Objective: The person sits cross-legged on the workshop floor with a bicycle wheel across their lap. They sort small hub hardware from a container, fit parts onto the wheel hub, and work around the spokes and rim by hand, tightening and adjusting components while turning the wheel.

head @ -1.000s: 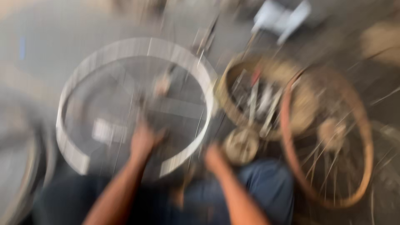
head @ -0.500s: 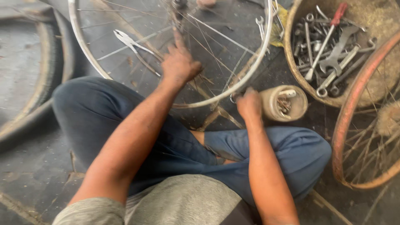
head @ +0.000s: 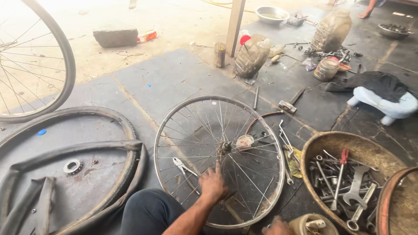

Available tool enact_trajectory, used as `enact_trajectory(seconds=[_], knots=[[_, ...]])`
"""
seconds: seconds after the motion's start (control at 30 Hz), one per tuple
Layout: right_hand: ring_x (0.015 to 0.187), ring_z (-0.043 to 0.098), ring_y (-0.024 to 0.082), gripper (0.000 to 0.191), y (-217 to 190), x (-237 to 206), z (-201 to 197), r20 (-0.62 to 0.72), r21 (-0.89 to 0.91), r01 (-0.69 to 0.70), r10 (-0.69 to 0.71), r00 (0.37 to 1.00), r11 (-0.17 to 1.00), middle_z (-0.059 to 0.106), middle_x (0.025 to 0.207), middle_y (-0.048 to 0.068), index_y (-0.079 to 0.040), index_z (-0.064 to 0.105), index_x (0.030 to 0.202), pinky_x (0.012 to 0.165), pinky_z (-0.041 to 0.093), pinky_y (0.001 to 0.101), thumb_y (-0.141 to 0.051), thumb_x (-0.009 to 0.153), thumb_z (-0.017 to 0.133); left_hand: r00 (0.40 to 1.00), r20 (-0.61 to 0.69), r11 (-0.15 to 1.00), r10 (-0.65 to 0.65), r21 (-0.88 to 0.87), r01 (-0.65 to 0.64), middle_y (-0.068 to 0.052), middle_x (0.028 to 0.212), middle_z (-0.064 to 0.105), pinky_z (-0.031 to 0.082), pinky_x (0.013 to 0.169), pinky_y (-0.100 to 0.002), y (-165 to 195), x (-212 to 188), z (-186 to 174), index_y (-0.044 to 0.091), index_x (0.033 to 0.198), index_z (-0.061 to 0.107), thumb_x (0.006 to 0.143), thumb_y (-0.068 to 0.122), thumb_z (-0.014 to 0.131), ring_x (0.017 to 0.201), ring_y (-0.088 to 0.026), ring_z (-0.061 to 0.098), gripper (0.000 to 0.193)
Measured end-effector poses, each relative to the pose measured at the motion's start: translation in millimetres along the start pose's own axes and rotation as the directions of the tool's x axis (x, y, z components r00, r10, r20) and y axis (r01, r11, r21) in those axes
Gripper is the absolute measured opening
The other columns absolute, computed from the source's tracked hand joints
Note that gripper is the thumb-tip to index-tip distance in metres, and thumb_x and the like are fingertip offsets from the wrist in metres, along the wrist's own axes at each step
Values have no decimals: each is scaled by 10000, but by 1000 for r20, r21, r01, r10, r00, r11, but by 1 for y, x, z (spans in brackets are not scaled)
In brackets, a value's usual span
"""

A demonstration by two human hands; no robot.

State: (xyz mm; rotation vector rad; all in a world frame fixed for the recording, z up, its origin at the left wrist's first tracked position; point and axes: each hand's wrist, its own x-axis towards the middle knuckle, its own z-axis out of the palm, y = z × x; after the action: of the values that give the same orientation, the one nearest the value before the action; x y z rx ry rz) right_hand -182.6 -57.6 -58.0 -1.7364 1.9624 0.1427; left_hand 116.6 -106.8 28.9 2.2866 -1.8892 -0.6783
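Left hand [head: 212,182] flat on wheel [head: 219,161] spokes at 6 o'clock of hub [head: 225,146], fingers spread, index pointing to 12; nothing pinched. Wheel flat on floor, frame centre. Pliers [head: 183,166] under spokes at 9 o'clock of hand. Right hand [head: 277,227] at bottom edge beside tin [head: 314,224]; grip not discernible. Tool basin [head: 348,182] at 3 o'clock of wheel.

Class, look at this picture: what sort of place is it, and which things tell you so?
Likely a bicycle repair workshop: a spoked wheel under the left hand, a loose tyre on the floor, and a basin of spanners.
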Motion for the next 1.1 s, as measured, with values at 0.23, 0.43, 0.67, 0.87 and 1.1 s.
enact_trajectory(seconds=[0.23,0.43,0.67,0.87,1.1], knots=[[777,694,253,474,7,-11,-9,152,970,-145,-18,988,197,699,922,141,-24,588,1261,670,594,398,-46,793,659,998,48,1000,-31,-5,31,-263,1548,346,376,1098,-609,5,-5,-6,127,1638,34,815,284,733,1406,-471,397,1091],[716,694,247,308,-33,-38,-16,96,953,-76,-54,994,293,729,927,146,-13,653,1176,600,556,390,-43,869,654,999,36,999,-23,-22,24,-255,1514,389,397,1082,-619,3,-6,-6,126,1647,37,844,235,680,1355,-481,458,1034],[842,761,290,185,-114,-75,0,-314,383,532,-435,844,755,772,884,138,-35,700,1016,721,575,426,-119,851,704,999,44,1000,-3,-6,4,-261,1423,432,477,996,-586,4,-8,-6,70,1643,12,845,219,690,1284,-469,516,1058],[974,695,451,169,-145,-41,20,-139,53,364,-354,925,930,706,968,250,-19,650,1016,835,555,519,-80,903,540,1000,14,1000,-1,-12,1,-230,1398,441,487,975,-593,4,-10,-6,84,1633,27,829,243,718,1260,-458,530,1072],[975,695,452,209,-162,-32,13,-146,116,259,-242,959,959,719,966,254,-28,684,1026,855,553,540,-77,892,532,1000,-7,1000,0,-9,0,-241,1407,432,467,983,-616,3,-6,0,86,1626,50,832,248,696,1242,-475,531,1037]])
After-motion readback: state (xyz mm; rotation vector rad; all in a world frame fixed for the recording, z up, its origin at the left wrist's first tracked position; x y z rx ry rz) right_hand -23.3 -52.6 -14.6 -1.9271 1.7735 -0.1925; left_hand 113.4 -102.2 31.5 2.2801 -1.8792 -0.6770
